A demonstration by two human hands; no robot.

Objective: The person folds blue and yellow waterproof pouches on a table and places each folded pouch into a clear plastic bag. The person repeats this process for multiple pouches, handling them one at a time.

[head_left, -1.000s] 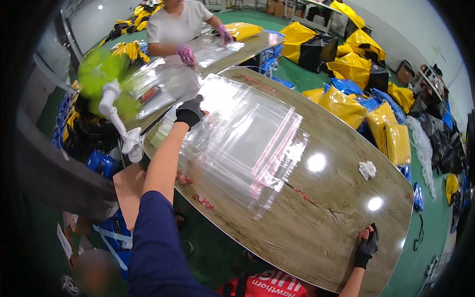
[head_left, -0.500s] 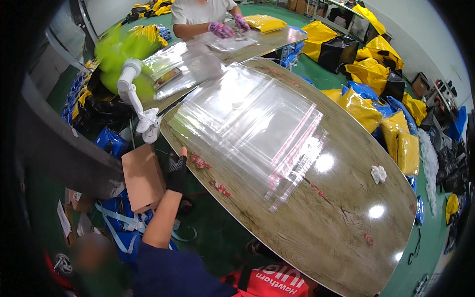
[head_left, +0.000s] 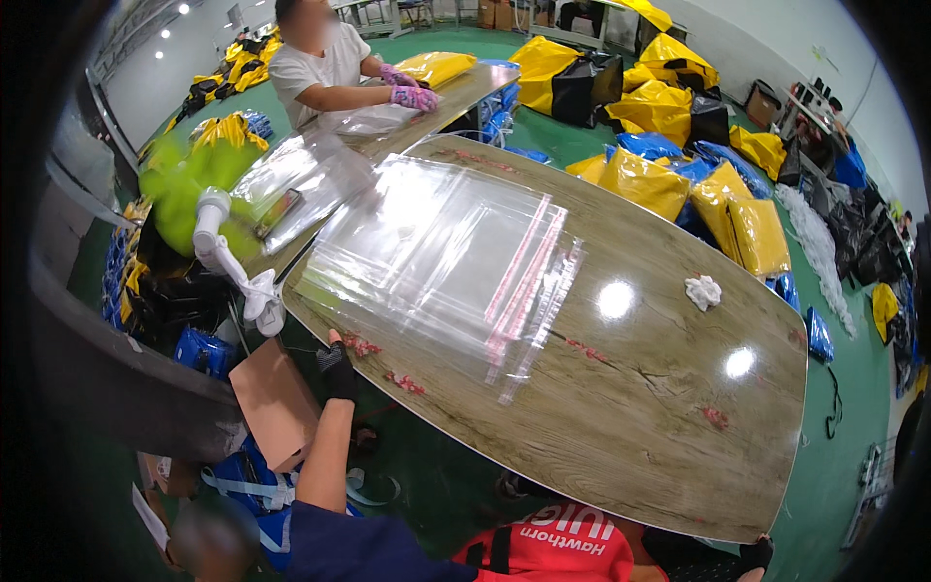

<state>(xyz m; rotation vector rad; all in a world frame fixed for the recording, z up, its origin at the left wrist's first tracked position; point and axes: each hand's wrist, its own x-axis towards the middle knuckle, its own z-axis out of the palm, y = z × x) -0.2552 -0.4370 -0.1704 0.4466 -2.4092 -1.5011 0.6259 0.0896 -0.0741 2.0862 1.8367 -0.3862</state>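
My left hand [head_left: 337, 371], in a black fingerless glove, holds the near-left edge of the wood-patterned table [head_left: 640, 436]. Its thumb lies over the rim, while the other fingers are mostly hidden. At the lower right, my right hand [head_left: 758, 556], also gloved in black, is by the table's near-right corner. It is cut by the dark picture rim, so its fingers barely show. Clear plastic bags [head_left: 436, 254] with pink-red and whitish strips lie in an overlapping stack on the table's left half, beyond my left hand. Neither hand touches them.
A crumpled white wad [head_left: 703, 292] lies at the table's right. A green-bladed fan [head_left: 184, 194] on a white stand [head_left: 221, 254] and a cardboard box [head_left: 275, 407] are left. Across, a co-worker's pink-gloved hand [head_left: 415, 98] is near a yellow package [head_left: 436, 68]. Yellow packages [head_left: 648, 184] pile beyond.
The whole view has shifted, and my right hand has come into sight at the lower right. My left hand stays on the table edge. The co-worker's hands have moved closer together.
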